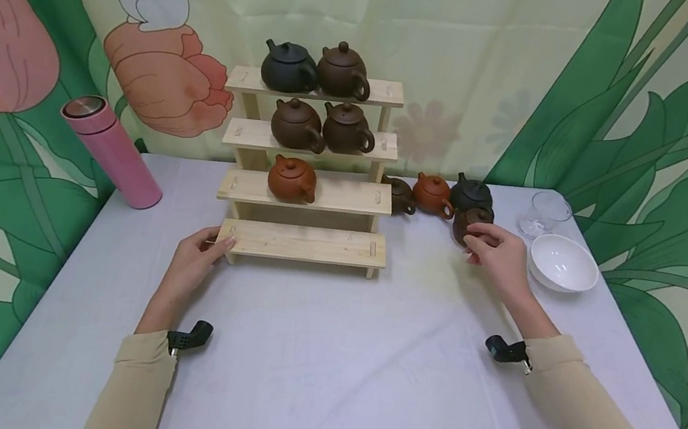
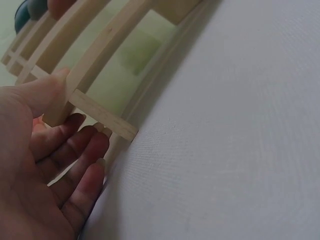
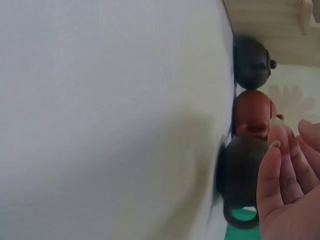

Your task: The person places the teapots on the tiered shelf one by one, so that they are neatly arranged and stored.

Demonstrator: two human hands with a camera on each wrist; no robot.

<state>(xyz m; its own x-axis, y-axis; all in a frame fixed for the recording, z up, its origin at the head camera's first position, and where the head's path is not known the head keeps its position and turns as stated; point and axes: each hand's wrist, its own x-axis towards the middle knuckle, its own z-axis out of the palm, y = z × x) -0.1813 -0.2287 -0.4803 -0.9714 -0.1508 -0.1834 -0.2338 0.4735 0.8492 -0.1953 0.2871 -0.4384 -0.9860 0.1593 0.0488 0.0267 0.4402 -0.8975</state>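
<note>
My left hand grips the left end of the lowest step of a wooden tiered shelf. In the left wrist view its thumb lies on the board, with the fingers curled beneath. My right hand is at a dark brown teapot on the table, covering part of it. In the right wrist view the fingers are slightly bent beside a dark teapot, thumb apart from them. Beside it stand a black teapot, a reddish-orange teapot and another brown teapot.
Two teapots stand on the top tier, two brown ones on the second, and an orange teapot on the third. A white bowl and a glass cup are at right. A pink thermos stands at left.
</note>
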